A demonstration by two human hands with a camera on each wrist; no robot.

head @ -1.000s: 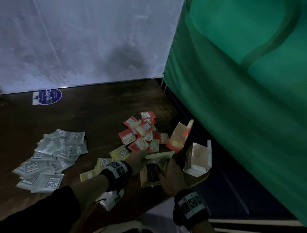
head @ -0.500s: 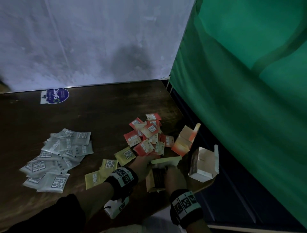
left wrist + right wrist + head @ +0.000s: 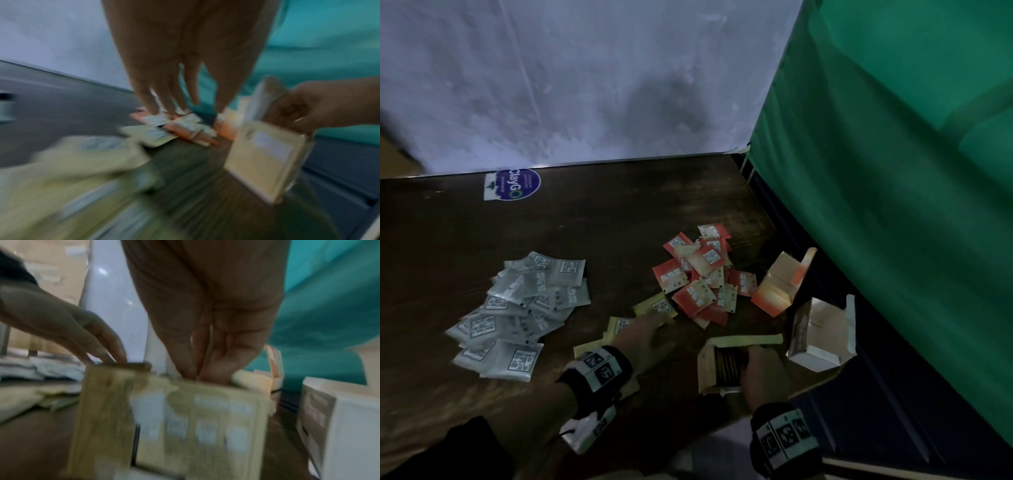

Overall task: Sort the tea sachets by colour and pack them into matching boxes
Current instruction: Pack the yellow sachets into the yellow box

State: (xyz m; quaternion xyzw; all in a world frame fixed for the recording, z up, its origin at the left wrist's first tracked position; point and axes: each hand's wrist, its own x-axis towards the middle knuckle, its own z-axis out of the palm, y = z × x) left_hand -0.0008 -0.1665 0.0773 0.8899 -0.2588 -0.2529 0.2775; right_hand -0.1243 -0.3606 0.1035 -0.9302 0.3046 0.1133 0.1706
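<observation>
Tea sachets lie sorted on the table (image 3: 592, 222): silver sachets (image 3: 520, 308) toward its left edge, red sachets (image 3: 698, 274) between them and the orange box (image 3: 779, 291) and white box (image 3: 822, 335) at its right edge. Right hand (image 3: 763, 370) grips the open yellow box (image 3: 717, 365) near the front-right corner. Left hand (image 3: 643, 337), at the box half a second ago, now reaches with straight fingers over the yellow sachets (image 3: 657, 306).

Only legible text: "ClayGO" on the round blue sticker (image 3: 513, 184) at the dark wooden table's (image 3: 592, 219) far edge.
</observation>
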